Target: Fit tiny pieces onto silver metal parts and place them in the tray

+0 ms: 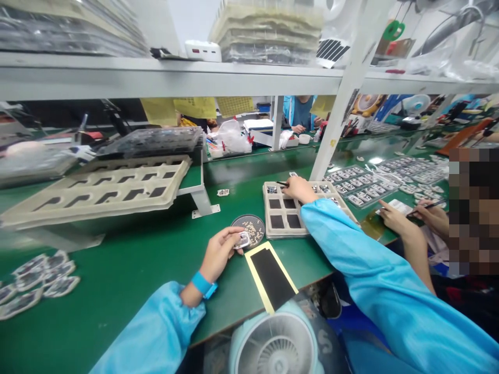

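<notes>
Between the thumb and fingers of my left hand [220,252] is a small white-framed electronic part [244,239], just over the edge of a round dark dish [236,222] of tiny beige pieces. My right hand [300,190] grips a thin dark tool [282,183], perhaps tweezers, over the far left side of a beige compartment tray [266,228]. Some of the tray's compartments hold small parts and others show dark bottoms. A black sheet on yellow backing [275,278] lies near the table edge. Another small white-framed part [223,192] lies behind the dish.
A light-blue fan [276,343] stands at the table's front edge. Several parts [58,272] lie at left, below a raised beige tray [97,195]. A shelf post [337,114] rises behind the compartment tray. At right, a co-worker's hands [397,218] work near rows of parts [364,195].
</notes>
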The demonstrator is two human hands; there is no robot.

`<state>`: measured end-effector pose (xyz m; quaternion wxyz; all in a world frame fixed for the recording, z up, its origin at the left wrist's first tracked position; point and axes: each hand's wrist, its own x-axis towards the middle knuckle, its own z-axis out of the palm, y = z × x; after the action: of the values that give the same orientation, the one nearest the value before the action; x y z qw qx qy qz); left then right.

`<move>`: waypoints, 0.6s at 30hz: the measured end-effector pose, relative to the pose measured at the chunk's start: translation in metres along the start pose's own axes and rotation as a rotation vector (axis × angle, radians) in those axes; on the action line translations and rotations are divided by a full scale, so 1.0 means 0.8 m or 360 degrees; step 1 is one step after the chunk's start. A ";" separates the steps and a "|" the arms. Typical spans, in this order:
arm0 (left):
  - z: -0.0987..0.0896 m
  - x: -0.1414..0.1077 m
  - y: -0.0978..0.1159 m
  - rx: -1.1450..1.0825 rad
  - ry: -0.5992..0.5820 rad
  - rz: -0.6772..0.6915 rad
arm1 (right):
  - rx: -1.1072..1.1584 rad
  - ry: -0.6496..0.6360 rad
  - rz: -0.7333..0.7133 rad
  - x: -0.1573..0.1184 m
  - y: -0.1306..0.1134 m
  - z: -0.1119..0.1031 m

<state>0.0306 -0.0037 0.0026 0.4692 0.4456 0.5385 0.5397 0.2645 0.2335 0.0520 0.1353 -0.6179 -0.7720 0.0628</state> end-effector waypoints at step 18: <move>0.005 -0.007 0.007 -0.0079 0.0101 0.0089 | 0.1339 -0.0036 -0.0358 -0.078 -0.013 -0.042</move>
<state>0.0350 -0.0081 0.0081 0.4476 0.4313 0.5270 0.5797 0.2768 0.1684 0.0785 0.3729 -0.4203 -0.7430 0.3637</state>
